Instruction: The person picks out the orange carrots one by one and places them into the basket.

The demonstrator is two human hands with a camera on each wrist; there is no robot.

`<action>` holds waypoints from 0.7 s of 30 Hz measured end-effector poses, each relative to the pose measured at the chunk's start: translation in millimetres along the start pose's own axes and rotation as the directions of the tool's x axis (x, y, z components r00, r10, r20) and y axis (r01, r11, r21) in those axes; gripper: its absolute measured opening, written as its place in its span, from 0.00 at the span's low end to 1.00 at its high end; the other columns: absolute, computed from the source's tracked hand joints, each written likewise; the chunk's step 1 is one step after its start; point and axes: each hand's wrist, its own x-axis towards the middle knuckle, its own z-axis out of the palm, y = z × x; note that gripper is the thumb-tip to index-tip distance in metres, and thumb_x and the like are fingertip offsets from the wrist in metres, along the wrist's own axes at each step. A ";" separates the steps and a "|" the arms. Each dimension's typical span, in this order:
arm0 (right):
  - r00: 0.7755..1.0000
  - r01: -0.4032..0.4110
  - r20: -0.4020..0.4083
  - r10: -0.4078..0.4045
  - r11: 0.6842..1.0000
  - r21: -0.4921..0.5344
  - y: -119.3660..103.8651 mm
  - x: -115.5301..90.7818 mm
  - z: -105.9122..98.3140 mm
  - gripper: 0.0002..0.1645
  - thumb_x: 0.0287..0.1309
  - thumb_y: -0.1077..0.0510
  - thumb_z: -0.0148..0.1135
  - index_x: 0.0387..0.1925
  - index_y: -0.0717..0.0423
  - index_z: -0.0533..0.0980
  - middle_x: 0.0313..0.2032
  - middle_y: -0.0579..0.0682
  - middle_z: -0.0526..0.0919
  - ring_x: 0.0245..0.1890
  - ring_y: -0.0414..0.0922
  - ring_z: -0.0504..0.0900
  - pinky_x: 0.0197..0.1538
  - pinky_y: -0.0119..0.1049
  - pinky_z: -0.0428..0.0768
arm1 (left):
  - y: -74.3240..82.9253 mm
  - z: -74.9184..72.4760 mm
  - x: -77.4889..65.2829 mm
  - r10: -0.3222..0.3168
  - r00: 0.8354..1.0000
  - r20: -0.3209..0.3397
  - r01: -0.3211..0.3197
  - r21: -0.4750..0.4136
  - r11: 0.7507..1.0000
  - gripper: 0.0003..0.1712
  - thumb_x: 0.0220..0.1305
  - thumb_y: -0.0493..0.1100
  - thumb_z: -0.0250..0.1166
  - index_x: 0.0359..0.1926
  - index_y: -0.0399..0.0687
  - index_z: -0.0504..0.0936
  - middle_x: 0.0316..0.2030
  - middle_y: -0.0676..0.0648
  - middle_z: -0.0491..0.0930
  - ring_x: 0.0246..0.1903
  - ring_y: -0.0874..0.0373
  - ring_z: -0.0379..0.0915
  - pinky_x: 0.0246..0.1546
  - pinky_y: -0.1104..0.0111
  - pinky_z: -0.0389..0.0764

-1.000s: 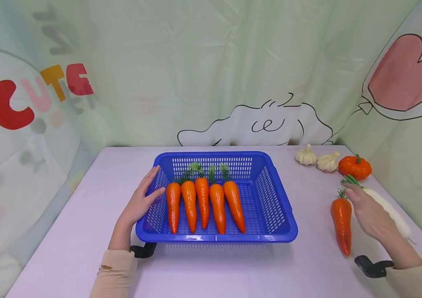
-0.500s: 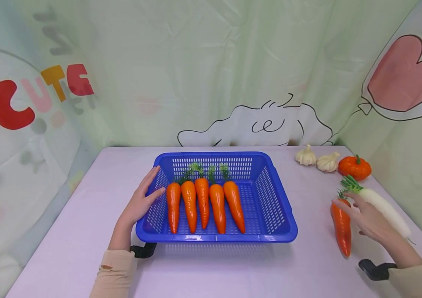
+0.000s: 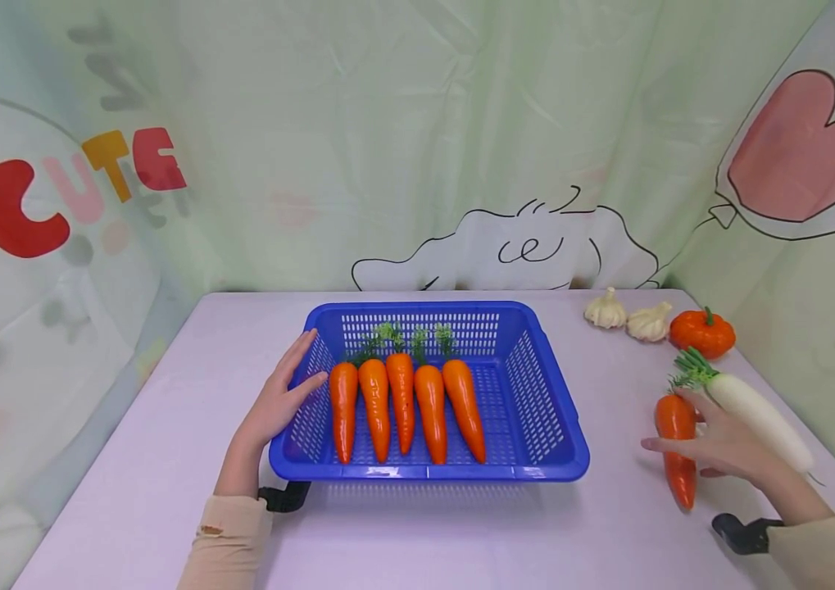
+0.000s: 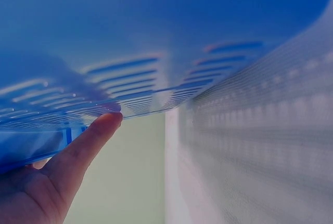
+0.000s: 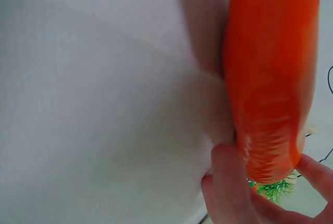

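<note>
My left hand (image 3: 282, 401) rests at the left side of a blue plastic basket (image 3: 424, 471), fingers straight along the rim and thumb pointing inward. In the left wrist view, a finger (image 4: 86, 151) touches the slotted basket wall (image 4: 130, 81). Several orange carrots (image 3: 400, 401) lie side by side in the basket, green tops at the back. To the right, my right hand (image 3: 730, 442) reaches over a separate carrot (image 3: 677, 422) on the table, thumb and fingers spread across it. The right wrist view shows this carrot (image 5: 273, 78) close up, with fingers (image 5: 229, 182) near its leafy end.
A white radish (image 3: 760, 418) with green leaves lies just right of the right hand. Behind it are a small orange pumpkin (image 3: 702, 333) and two garlic bulbs (image 3: 649, 322). Printed curtains (image 3: 417, 147) enclose the table (image 3: 166, 459) at the back and sides.
My right hand has moved down and left from between the radish and the carrot, so that it now spans the carrot. My left hand and the basket have stayed put.
</note>
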 end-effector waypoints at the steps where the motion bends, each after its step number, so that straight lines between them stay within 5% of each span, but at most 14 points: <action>1: 1.000 -0.005 -0.003 0.005 1.000 -0.002 1.8 0.7 1.5 0.66 0.48 0.36 0.62 0.66 0.70 0.35 0.52 0.80 0.52 0.47 0.72 0.62 0.30 0.46 0.81 | 0.1 -0.1 -0.1 0.000 1.000 0.000 0.000 -0.001 1.000 0.38 0.64 0.49 0.55 0.71 0.59 0.48 0.71 0.46 0.42 0.68 0.44 0.37 0.58 0.37 0.47; 10: 0.997 0.079 0.006 -0.078 0.996 -0.053 8.8 3.3 1.0 0.68 0.38 0.43 0.72 0.65 0.71 0.40 0.48 0.80 0.59 0.42 0.67 0.68 0.32 0.43 0.81 | -0.2 -0.2 0.3 0.005 1.000 -0.001 -0.005 -0.002 1.000 0.38 0.64 0.49 0.54 0.71 0.59 0.48 0.71 0.45 0.42 0.68 0.43 0.37 0.58 0.37 0.47; 21: 0.996 0.071 0.046 -0.074 0.996 0.061 9.5 4.4 0.5 0.70 0.37 0.46 0.74 0.66 0.69 0.37 0.49 0.79 0.55 0.43 0.67 0.69 0.32 0.43 0.82 | 0.6 0.4 0.1 0.006 1.000 -0.004 -0.007 -0.007 1.000 0.38 0.64 0.49 0.55 0.71 0.58 0.48 0.71 0.46 0.42 0.69 0.45 0.36 0.58 0.37 0.47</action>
